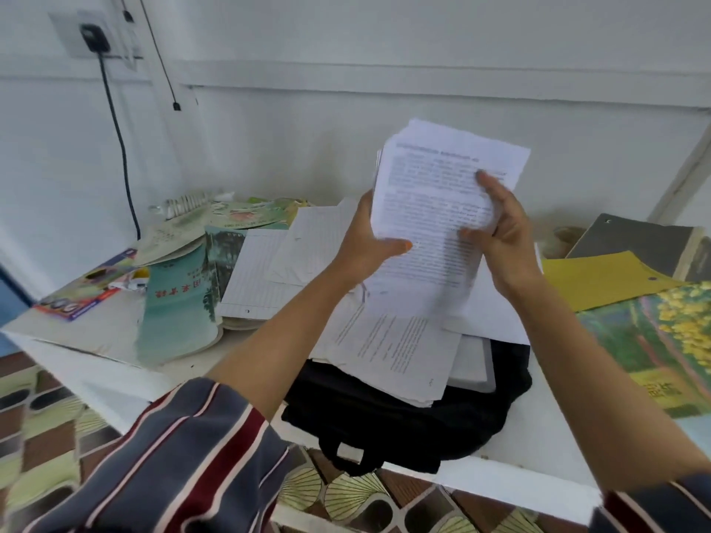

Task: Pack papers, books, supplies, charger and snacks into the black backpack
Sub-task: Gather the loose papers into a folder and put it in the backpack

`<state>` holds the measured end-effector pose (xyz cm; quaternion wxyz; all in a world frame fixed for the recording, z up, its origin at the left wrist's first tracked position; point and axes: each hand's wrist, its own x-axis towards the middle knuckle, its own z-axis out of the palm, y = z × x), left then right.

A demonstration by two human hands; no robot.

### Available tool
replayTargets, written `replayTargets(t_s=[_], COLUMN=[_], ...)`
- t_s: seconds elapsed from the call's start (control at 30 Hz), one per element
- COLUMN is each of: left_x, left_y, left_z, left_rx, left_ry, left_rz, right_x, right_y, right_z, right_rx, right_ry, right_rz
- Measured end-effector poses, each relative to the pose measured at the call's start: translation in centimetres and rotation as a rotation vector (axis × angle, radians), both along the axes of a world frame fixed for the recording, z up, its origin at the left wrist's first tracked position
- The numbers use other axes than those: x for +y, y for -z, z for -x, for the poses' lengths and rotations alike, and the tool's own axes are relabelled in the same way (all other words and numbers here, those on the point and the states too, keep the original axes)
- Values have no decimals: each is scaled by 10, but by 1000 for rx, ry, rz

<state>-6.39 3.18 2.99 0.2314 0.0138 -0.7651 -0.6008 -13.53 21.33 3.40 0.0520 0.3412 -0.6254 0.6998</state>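
Gripping the papers (434, 186) by 2 side edges, raised near the black backpack (384, 425), left hand (365, 244) and right hand (504, 240) hold a light, floppy sheaf, judged liable to fan unless squared.

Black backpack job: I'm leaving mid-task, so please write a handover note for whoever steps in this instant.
Left hand and right hand: both grip the stack of printed papers, held up above the table.
Black backpack lies at the table's near edge, with loose printed sheets on top of it.
Teal book and lined sheets lie to the left; yellow folder and grey book to the right. Charger is plugged into the wall socket.
Done: nothing visibly inside the backpack.
Left: papers, books, charger and the rest.
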Motion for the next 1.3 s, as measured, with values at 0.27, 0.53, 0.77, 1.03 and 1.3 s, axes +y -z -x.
replayTargets(t_s=[0.27, 0.53, 0.77, 1.03, 1.3], left_x=[-13, -92, -164, -176, -177], left_y=[45, 7, 12, 30, 24], left_z=[-13, 6, 24, 35, 40], left_rx=[186, -29, -620, -626, -589], left_ry=[-38, -83, -25, 26, 81], left_rz=[120, 193, 550, 485, 149], right_x=[-18, -93, -186, -204, -187], right_y=[41, -6, 22, 43, 28], right_z=[-5, 12, 36, 37, 34], right_rx=[-86, -266, -412, -438, -691], right_ry=[-54, -17, 117, 264, 148], right_rz=[-153, -217, -669, -849, -425])
